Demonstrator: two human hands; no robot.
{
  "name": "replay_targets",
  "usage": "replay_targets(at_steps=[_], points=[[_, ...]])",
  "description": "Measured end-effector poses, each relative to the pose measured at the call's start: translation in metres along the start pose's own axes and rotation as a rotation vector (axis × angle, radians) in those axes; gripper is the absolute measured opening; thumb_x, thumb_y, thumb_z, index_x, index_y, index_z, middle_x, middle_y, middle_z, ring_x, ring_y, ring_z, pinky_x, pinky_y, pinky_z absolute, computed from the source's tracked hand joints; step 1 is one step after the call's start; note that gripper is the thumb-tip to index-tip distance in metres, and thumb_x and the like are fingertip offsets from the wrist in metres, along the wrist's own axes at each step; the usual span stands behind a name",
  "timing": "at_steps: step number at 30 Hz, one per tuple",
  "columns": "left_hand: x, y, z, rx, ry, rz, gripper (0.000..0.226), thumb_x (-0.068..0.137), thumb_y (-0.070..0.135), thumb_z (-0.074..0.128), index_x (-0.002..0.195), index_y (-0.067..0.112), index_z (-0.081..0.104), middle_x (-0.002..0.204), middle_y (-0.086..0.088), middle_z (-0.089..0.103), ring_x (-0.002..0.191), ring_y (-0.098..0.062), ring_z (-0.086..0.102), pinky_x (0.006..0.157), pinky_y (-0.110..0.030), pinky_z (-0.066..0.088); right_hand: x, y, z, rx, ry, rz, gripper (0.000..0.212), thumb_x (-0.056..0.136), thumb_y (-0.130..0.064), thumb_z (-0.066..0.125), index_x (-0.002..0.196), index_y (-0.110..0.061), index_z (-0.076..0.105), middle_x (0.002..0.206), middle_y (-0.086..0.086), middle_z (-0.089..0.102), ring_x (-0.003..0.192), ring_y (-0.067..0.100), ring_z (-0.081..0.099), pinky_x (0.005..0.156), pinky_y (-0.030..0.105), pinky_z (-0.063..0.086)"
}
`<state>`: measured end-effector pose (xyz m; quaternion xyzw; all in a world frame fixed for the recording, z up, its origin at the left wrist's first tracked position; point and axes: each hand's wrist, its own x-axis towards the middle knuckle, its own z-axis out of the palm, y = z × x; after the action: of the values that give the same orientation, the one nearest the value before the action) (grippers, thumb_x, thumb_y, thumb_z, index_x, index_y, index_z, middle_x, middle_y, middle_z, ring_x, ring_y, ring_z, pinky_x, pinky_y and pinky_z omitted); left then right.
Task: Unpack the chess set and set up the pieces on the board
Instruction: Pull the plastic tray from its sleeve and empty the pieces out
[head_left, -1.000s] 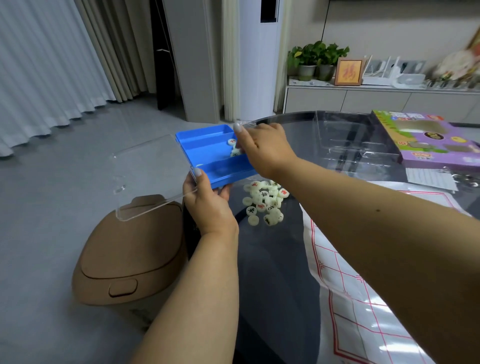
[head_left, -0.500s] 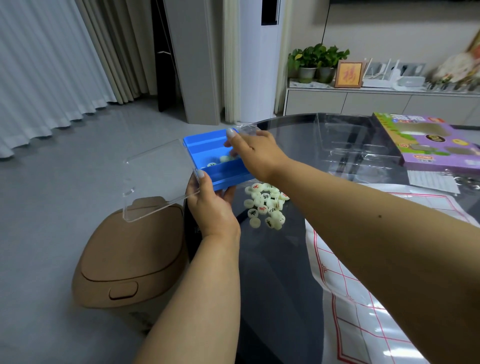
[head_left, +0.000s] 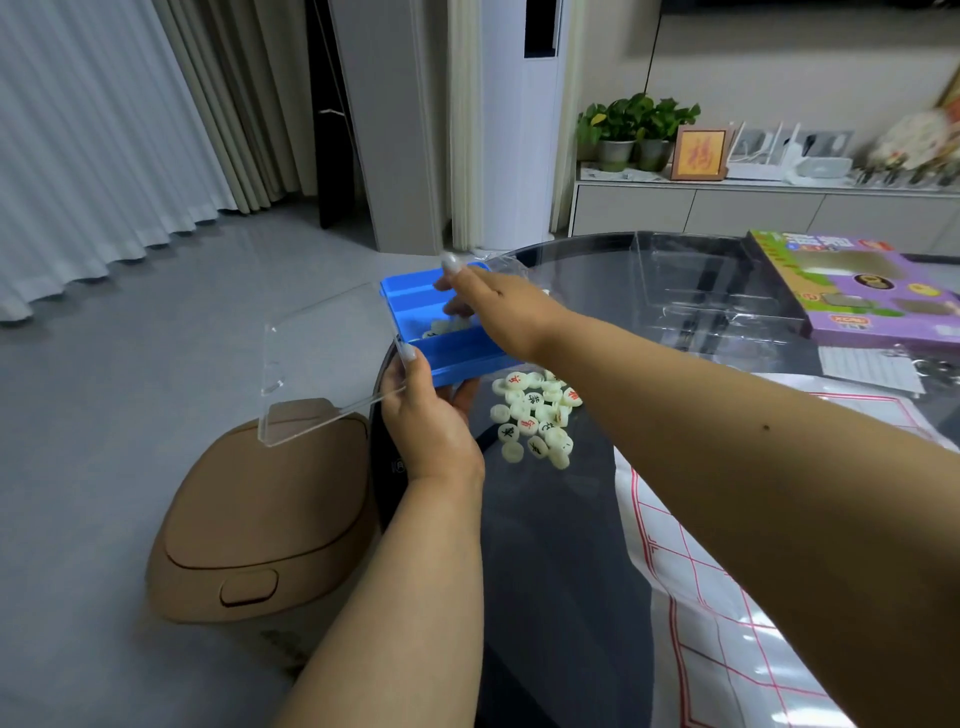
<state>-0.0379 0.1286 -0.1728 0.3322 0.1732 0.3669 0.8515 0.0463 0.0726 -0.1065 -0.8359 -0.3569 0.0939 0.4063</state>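
A blue piece box (head_left: 415, 299) with a clear hinged lid (head_left: 327, 358) swung open to the left hangs over the dark glass table's left edge. My left hand (head_left: 431, 421) grips the box's near corner from below. My right hand (head_left: 493, 306) reaches into the box from the right, fingers down among a few pale pieces (head_left: 441, 327) left inside; whether it grips one is hidden. A pile of round cream chess pieces (head_left: 535, 415) with red and black characters lies on the table just below the box. The white board sheet (head_left: 691, 561) with red grid lines lies at the lower right.
A tan lidded bin (head_left: 260, 525) stands on the floor left of the round glass table (head_left: 545, 545). A clear plastic insert tray (head_left: 691, 291) and the purple game carton (head_left: 852, 291) lie at the back right, with a paper leaflet (head_left: 867, 369) in front of the carton.
The box and both hands have shifted slightly right and down in view. My right hand's fingers have dipped deeper into the box. The pile on the table looks the same.
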Motion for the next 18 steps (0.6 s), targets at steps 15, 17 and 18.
replay_targets(at_steps=[15,17,18], points=[[-0.005,0.003,0.001,0.067,-0.062,-0.064,0.035,0.1,0.026,0.046,0.127,0.004,0.054,0.118,-0.02,0.063,0.097,-0.026,0.066,0.078,-0.039,0.058,0.021,-0.011,0.022,-0.66,0.052,-0.105,0.039,0.103,-0.026,0.023,0.127,-0.005,0.047,0.127,0.008,0.047,0.111,0.029,0.041,0.095,0.036,0.029],[-0.007,0.002,0.001,0.085,-0.06,-0.064,0.035,0.1,0.026,0.046,0.126,0.004,0.055,0.117,-0.018,0.064,0.099,-0.029,0.066,0.075,-0.038,0.058,0.02,-0.012,0.019,-0.648,0.011,-0.053,0.041,0.103,-0.025,0.021,0.131,-0.005,0.044,0.133,0.011,0.044,0.115,0.03,0.041,0.095,0.039,0.031],[-0.008,0.002,0.002,0.088,-0.054,-0.069,0.035,0.1,0.026,0.047,0.125,0.004,0.056,0.118,-0.019,0.063,0.104,-0.032,0.064,0.074,-0.037,0.059,0.02,-0.012,0.017,-0.632,-0.011,-0.042,0.041,0.103,-0.025,0.021,0.133,-0.006,0.043,0.135,0.012,0.042,0.117,0.03,0.04,0.096,0.039,0.031]])
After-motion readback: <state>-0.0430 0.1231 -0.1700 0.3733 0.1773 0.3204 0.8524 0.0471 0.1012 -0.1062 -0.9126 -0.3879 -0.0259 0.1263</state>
